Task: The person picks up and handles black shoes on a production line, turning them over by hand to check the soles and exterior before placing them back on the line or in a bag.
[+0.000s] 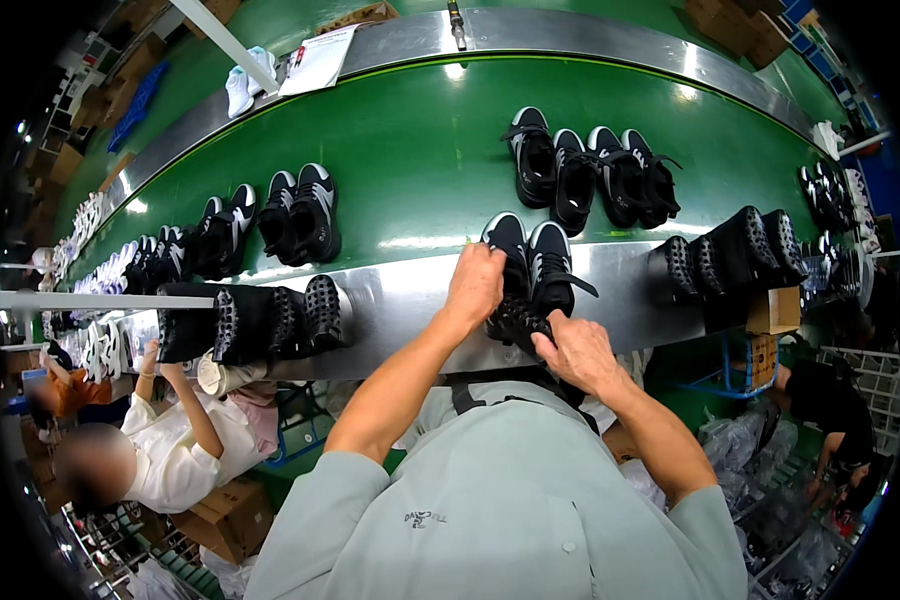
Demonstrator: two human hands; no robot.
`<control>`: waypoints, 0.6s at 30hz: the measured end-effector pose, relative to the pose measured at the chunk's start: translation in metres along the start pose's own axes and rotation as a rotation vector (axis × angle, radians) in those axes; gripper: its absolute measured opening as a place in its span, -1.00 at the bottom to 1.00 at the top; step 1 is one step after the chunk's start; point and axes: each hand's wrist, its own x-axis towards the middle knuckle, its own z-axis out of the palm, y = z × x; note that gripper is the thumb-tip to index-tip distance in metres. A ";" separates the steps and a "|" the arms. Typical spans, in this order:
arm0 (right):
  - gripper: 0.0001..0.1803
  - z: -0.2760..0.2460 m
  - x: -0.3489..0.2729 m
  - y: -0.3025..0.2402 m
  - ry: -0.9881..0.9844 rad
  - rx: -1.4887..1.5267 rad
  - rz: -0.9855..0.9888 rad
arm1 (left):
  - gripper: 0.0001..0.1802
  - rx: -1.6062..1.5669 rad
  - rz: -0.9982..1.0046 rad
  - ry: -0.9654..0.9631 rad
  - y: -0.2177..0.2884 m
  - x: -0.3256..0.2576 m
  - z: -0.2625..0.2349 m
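A pair of black sneakers with grey trim stands in front of me on the steel ledge, toes pointing away. The left sneaker (pixel 507 236) is partly covered by my left hand (pixel 476 284), whose fingers are closed at its outer side; what they pinch is hidden. The right sneaker (pixel 552 262) has a loose black strap sticking out to the right. Nearer to me lies a dark, bumpy shoe part (pixel 518 322), its shape hard to make out. My right hand (pixel 578 350) grips the edge of this part with thumb and fingers, just behind the right sneaker's heel.
Several black sneakers (pixel 574 180) stand on the green belt (pixel 420 150) ahead, others (pixel 300 215) to the left. Shoes with studded soles lie on the ledge at left (pixel 280 325) and right (pixel 735 255). A white post (pixel 100 300) juts in from the left. Co-workers (pixel 190 440) are on both sides.
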 end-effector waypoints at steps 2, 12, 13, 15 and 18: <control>-0.64 0.006 0.012 0.007 0.015 -0.028 -0.003 | -0.86 0.011 0.063 -0.095 0.001 0.002 0.000; -0.61 0.082 0.048 0.005 0.377 -0.195 -0.191 | -0.88 -0.199 -0.052 -0.225 -0.018 0.002 -0.014; -0.62 0.085 0.051 0.009 0.384 -0.209 -0.219 | -0.88 -0.203 -0.047 -0.228 -0.013 0.003 -0.018; -0.60 0.091 0.062 0.015 0.429 -0.157 -0.172 | -0.86 -0.186 -0.078 -0.396 -0.003 0.006 -0.026; -0.57 0.097 0.073 0.005 0.517 0.064 0.001 | -0.82 -0.231 -0.138 -0.351 -0.014 0.002 -0.032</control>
